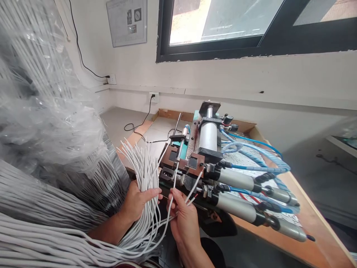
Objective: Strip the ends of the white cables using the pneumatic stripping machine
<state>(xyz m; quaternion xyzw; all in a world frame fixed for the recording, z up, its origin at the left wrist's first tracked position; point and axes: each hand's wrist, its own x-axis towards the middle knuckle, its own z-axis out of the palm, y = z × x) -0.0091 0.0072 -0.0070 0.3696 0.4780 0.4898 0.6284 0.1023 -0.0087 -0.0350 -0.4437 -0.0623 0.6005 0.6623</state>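
My left hand [142,199] is closed around a thick bunch of white cables [145,167], its thumb lying across the front and the cut ends fanned out above. In my right hand [182,212], thumb and fingers pinch a single white cable [175,178], whose upper end reaches into the jaws of a pneumatic wire-stripping machine [192,162]. Two more cable ends stick out beside that hand's fingers, and one shows a red inner wire [193,199]. Fingers hide the exact grip. The cables loop down below both hands and run off to the left.
Large bundles of white cable [50,223] fill the left side, partly wrapped in clear plastic [55,126]. Silver air cylinders [237,208] and blue hoses [259,149] extend right of the machine. A wooden-edged table [315,219] carries it. Behind are a wall socket [154,97] and a window [223,22].
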